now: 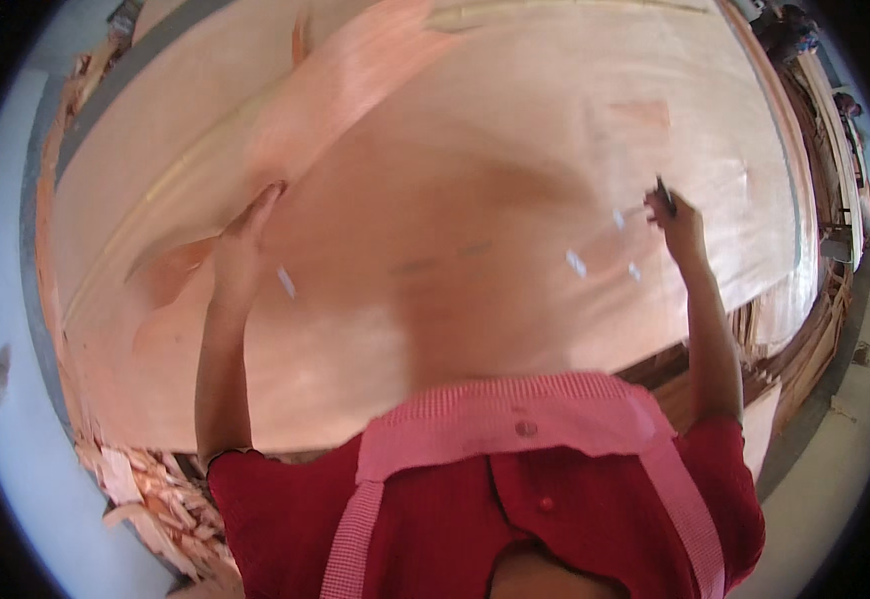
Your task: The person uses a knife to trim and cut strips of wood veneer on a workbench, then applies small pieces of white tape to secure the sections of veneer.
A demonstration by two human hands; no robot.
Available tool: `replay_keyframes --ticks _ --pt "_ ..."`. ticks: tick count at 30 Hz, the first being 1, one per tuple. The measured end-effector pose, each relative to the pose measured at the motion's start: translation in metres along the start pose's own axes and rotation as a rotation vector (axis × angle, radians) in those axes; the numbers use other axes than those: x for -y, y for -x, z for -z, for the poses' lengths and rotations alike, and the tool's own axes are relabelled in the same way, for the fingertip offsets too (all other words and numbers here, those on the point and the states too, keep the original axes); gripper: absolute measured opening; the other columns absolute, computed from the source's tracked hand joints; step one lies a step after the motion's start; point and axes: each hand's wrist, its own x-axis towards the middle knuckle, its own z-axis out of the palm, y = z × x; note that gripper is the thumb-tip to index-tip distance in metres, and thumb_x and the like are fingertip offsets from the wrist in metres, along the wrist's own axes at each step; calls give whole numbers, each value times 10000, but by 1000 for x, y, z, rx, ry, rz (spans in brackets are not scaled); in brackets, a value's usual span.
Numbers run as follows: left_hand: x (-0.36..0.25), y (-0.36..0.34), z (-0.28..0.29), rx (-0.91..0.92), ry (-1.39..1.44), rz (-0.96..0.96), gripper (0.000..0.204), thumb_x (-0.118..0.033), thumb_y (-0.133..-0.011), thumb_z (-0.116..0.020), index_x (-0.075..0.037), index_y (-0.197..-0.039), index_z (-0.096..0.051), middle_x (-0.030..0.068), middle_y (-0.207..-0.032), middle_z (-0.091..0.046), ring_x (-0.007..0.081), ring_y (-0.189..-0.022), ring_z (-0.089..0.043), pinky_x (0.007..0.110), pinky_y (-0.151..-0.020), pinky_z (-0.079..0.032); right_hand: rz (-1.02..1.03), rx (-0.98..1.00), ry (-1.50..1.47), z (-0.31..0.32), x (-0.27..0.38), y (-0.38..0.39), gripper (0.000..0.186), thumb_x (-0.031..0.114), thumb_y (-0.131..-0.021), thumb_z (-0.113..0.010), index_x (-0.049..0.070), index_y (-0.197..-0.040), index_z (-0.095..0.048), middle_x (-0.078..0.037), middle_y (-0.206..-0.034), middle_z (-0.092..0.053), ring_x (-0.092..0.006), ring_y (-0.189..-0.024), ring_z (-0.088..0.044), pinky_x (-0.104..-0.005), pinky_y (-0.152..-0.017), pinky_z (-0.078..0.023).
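My left hand (246, 225) is closed on a long strip of pinkish wood veneer (340, 95), blurred by motion. The strip slants from beside my wrist toward the far edge. Farther right, my right hand (678, 218) is raised over the work surface with its fingers round a short dark tool (664, 194); its exact kind is unclear. Under both hands lies a broad, pale wood veneer sheet (515, 319). Small whitish pieces like tape lie on it, one (286, 283) near my left forearm and another (577, 264) left of my right hand.
A thin yellowish stick (160, 195) lies across the sheet's left side, another (565, 10) along the far edge. Torn veneer scraps (160, 499) are heaped at lower left. More stacked veneer (804, 339) stands at right. People (789, 35) are at far right.
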Motion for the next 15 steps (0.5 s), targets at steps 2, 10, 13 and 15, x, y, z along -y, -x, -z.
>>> replay_keyframes --ticks 2,10,13,15 --pt "-30 51 -11 83 45 -51 495 111 -712 -443 -104 -1143 -563 104 -1093 -594 284 -1005 -563 367 -851 -450 38 23 -58 -1 11 12 235 196 -862 -559 -4 -979 -600 -74 -773 -639 -121 -611 -596 -243 -583 -463" --pt "-65 173 -51 18 -282 -107 455 66 -708 -474 -171 -1068 -622 70 -1104 -595 271 -1067 -530 397 -891 -425 138 218 -346 -1 58 77 206 171 -887 -514 16 -989 -601 -15 -685 -605 -48 -480 -472 -187 -435 -369" --pt "-38 192 -56 -5 -280 -46 415 47 -724 -480 -169 -1044 -634 63 -1115 -593 280 -1081 -522 385 -901 -420 138 552 -224 -47 82 97 225 167 -880 -517 49 -1057 -589 -22 -762 -627 -76 -536 -514 -229 -487 -447" --pt "-21 195 -54 4 -304 -40 376 15 -736 -504 -165 -1039 -636 62 -1126 -589 283 -1101 -508 391 -916 -407 224 813 -242 -83 90 111 304 166 -866 -540 32 -1139 -540 -70 -842 -606 -99 -570 -552 -254 -506 -472"
